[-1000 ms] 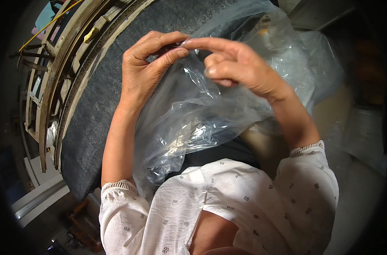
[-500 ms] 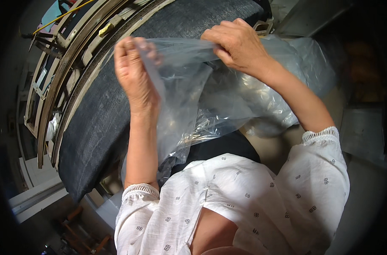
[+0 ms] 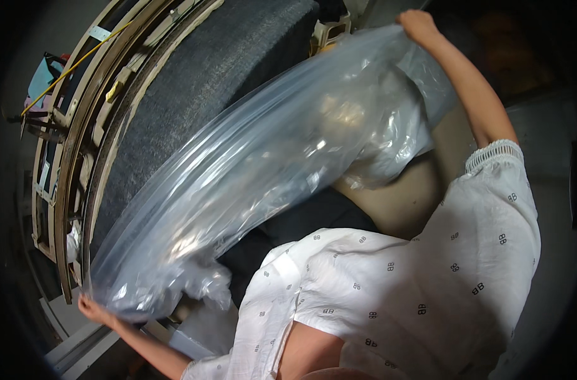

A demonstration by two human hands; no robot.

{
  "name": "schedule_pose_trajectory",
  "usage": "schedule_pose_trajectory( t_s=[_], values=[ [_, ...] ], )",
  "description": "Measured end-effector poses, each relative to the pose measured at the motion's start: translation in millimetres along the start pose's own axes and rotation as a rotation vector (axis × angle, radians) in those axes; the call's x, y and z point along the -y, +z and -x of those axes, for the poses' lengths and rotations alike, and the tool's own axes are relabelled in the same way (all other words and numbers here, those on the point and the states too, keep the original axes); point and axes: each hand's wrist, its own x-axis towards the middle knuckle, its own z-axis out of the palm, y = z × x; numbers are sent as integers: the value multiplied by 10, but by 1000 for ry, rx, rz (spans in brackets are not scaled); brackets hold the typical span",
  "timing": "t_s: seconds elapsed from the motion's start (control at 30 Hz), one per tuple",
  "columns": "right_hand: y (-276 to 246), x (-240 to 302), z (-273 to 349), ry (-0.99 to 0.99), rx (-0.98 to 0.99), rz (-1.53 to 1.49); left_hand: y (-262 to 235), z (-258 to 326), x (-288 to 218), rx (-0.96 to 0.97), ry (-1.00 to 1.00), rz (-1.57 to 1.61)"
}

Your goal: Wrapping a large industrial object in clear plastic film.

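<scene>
A wide sheet of clear plastic film [image 3: 256, 145], perhaps a large bag, is stretched between my hands. At the lower left, my left hand [image 3: 95, 310] is closed on one end of it. My right hand [image 3: 419, 26], far out at the upper right, is closed on the opposite end. Between them the film runs taut along its upper edge, while its lower part hangs in loose, shiny folds over my lap. Beneath its right part lies more crumpled clear plastic [image 3: 399, 136].
A dark, cloth-like padded surface [image 3: 193, 82] lies beyond the film. Along its far side runs a frame of rails [image 3: 79, 133] with a yellow rod [image 3: 79, 68] across it. A beige plastic crate or stool [image 3: 331, 31] stands behind, and pale floor [image 3: 396, 209] shows at my right.
My hands have moved far apart, the left one down and left, the right one up and right. The film, bunched before, is now pulled out long between them.
</scene>
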Motion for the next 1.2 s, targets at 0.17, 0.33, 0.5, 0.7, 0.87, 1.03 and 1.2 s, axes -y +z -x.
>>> schedule_pose_trajectory(
  t_s=[0.17,0.33,0.5,0.7,0.87,1.03,1.2],
  values=[
    [-340,-639,-1136,-422,-287,-672,-619,40,1694,63,-350,-531],
    [-1582,706,-1190,63,-1138,-818,-843,314,1958,121,-431,-726],
    [-1166,1467,-1079,-665,-787,-670,-944,501,1918,109,-251,-691],
    [-732,1491,-1066,-732,-251,-717,-1199,406,1847,207,-472,-822],
    [-442,1601,-1451,-480,-444,-737,-1048,269,1770,180,-544,-911],
    [-700,1422,-1610,-414,-114,-710,-913,277,1820,190,-553,-941],
    [-1216,1678,-1317,-248,-769,-1021,-1163,256,1936,56,-502,-883]
  ],
)
